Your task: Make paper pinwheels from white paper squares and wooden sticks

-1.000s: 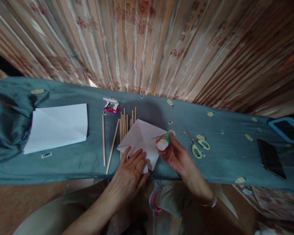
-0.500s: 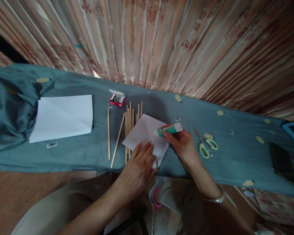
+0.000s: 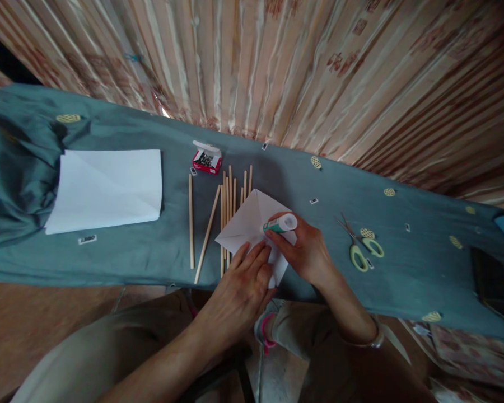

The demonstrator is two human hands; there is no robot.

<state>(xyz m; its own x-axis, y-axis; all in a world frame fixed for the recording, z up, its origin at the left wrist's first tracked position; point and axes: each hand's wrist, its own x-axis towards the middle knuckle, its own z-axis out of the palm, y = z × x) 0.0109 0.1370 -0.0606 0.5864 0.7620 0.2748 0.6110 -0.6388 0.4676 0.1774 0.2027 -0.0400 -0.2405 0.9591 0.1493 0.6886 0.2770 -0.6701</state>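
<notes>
A folded sheet of white paper (image 3: 246,215) with crease lines lies at the table's front, partly over several wooden sticks (image 3: 228,201). My left hand (image 3: 246,282) rests on its lower part with the fingers stretched out flat. Above it, my right hand (image 3: 308,249) is closed round a green and white glue stick (image 3: 280,224). The glue stick is tilted, its lower end at the paper near the middle creases. The paper's near edge is partly hidden by my left hand.
Left on the blue-green tablecloth (image 3: 176,224) is a stack of white paper (image 3: 109,190). An open red box of small metal pieces (image 3: 207,159) stands behind the sticks. Scissors with green handles (image 3: 359,246) lie to the right, then a dark phone-like object (image 3: 493,284). A curtain (image 3: 243,67) hangs behind.
My right hand has tipped the glue stick more upright and shifted its tip slightly left over the paper. My left hand stays on the paper. The whole view has shifted a little.
</notes>
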